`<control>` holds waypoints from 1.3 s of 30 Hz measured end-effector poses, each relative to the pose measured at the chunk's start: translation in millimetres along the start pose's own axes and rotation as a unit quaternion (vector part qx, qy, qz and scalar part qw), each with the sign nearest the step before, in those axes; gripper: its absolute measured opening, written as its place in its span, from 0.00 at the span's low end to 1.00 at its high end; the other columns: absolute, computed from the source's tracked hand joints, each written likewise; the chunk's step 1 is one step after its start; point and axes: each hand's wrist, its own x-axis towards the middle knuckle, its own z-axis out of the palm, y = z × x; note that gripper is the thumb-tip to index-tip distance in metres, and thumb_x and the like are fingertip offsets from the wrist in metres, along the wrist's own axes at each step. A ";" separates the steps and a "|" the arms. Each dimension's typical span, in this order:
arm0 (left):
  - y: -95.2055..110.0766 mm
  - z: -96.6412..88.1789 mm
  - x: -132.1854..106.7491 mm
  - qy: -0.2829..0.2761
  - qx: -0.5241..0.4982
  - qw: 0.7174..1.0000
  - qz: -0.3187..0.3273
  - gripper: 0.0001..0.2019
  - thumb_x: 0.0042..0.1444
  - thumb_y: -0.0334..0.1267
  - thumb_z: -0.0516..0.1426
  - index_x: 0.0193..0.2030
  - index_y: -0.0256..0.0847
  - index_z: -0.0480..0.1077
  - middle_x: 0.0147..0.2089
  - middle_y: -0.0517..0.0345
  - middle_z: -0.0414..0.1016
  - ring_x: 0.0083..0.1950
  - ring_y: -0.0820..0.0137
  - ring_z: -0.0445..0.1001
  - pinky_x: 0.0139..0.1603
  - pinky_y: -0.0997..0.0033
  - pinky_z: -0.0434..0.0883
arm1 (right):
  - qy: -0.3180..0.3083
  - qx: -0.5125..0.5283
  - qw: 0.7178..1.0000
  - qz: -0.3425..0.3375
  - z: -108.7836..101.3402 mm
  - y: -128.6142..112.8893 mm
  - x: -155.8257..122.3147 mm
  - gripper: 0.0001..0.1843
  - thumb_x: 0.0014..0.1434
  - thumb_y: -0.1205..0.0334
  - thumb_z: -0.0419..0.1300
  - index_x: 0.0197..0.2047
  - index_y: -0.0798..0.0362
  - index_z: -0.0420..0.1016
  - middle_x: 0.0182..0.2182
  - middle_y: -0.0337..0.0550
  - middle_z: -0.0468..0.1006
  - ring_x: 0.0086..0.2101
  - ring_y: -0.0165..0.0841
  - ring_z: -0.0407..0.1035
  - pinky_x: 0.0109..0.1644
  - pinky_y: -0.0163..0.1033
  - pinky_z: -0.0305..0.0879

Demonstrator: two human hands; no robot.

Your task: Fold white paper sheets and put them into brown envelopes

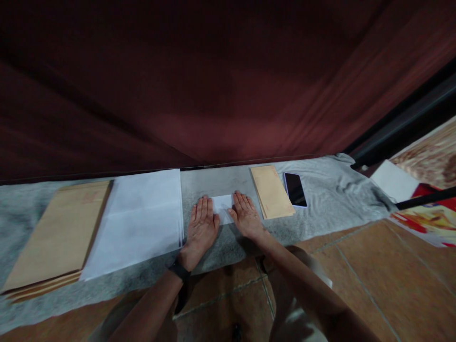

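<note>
White paper (223,204): likely light, creasable; hold by edges. Left hand (201,224), right hand (246,217): grip unclenched, palms flat (nothing pinched, from here).

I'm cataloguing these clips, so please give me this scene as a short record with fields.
Left hand: palm down, at the left end of the small white paper
Right hand: palm down, at its right end
Left side: white sheets, then large brown paper stack
Right side: small brown paper stack, then dark-screened phone
Surface: gray cloth
</note>
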 end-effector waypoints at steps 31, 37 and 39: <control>31.8 -16.7 -29.9 -0.016 -0.020 0.994 0.105 0.32 0.68 0.41 0.47 0.74 0.25 0.48 0.75 0.35 0.53 0.78 0.55 0.47 0.76 0.47 0.53 | -0.076 0.036 0.993 -0.088 -18.8 -13.0 -16.6 0.29 0.75 0.54 0.43 0.73 0.56 0.56 0.72 0.49 0.55 0.71 0.39 0.48 0.75 0.52 0.45; 30.6 -13.6 -34.6 -0.038 -0.009 0.994 0.098 0.33 0.68 0.45 0.50 0.73 0.25 0.52 0.76 0.33 0.51 0.78 0.52 0.46 0.76 0.46 0.53 | -0.069 -0.005 0.995 -0.074 -18.7 -10.5 -21.5 0.29 0.74 0.54 0.48 0.73 0.55 0.57 0.73 0.51 0.54 0.71 0.42 0.47 0.74 0.53 0.44; 31.2 -16.0 -34.9 -0.043 -0.006 0.995 0.095 0.33 0.68 0.47 0.51 0.73 0.27 0.53 0.76 0.33 0.50 0.78 0.51 0.46 0.75 0.45 0.53 | -0.061 -0.015 0.996 -0.066 -18.7 -9.5 -22.8 0.29 0.74 0.54 0.49 0.73 0.54 0.56 0.73 0.51 0.52 0.71 0.42 0.48 0.74 0.54 0.44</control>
